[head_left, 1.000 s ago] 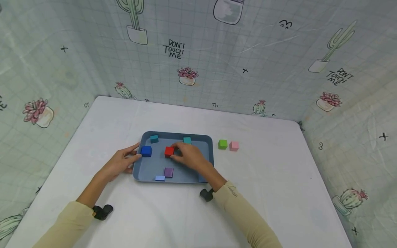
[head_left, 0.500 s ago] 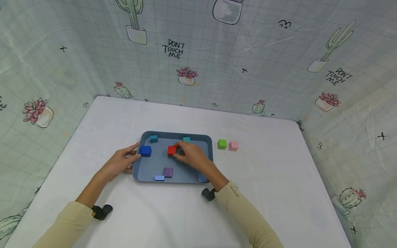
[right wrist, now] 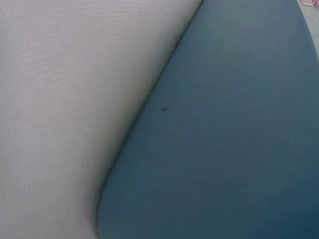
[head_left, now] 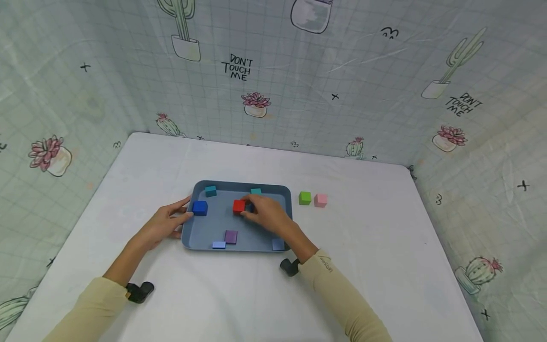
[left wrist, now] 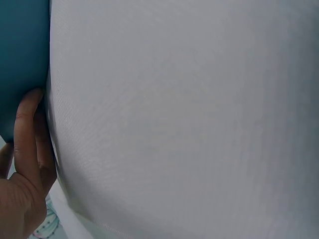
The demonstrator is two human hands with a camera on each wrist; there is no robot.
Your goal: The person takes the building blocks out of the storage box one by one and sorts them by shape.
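In the head view a blue-grey tray (head_left: 239,250) lies on the white table. My right hand (head_left: 269,213) reaches over it and pinches a red cube (head_left: 239,207) between thumb and fingers. A dark blue piece (head_left: 250,208) shows just right of the cube, partly hidden by that hand. My left hand (head_left: 164,223) touches the tray's left side, fingers extended along the rim; the left wrist view has these fingers (left wrist: 27,139) against the tray wall. Near them inside the tray sits a blue block (head_left: 200,208). The right wrist view catches only tray and cloth.
Teal blocks (head_left: 211,191) stand along the tray's back. A purple square (head_left: 231,237), a light blue piece (head_left: 219,245) and a blue piece (head_left: 278,244) lie at its front. Right of the tray are a green cube (head_left: 305,198) and a pink cube (head_left: 320,200).
My right hand has moved the red cube a short way to the right within the tray. The left hand stays at the tray's left side.
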